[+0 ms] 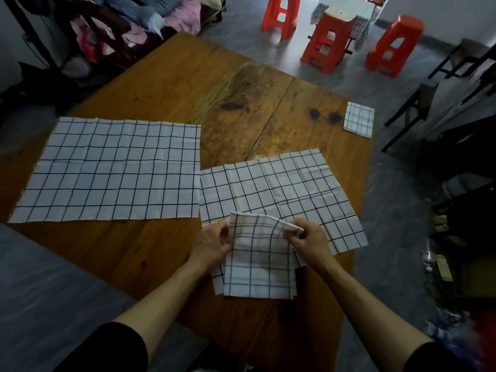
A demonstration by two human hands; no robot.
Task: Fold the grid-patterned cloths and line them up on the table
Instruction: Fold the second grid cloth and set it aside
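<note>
A partly folded white cloth with a black grid (259,261) lies near the table's front edge, its top edge lifted. My left hand (213,242) pinches its upper left corner and my right hand (308,241) pinches its upper right corner. Under it and behind it lies a flat, unfolded grid cloth (279,186). Another unfolded grid cloth (112,167) is spread flat on the left side of the table. A small folded grid cloth (359,119) sits at the table's right edge, farther back.
The wooden table (228,84) has dark stains in its middle. Red plastic stools (331,41) stand on the grey floor behind it. A pile of clothes (139,20) lies at the back left. Dark chairs (442,84) and clutter stand at the right.
</note>
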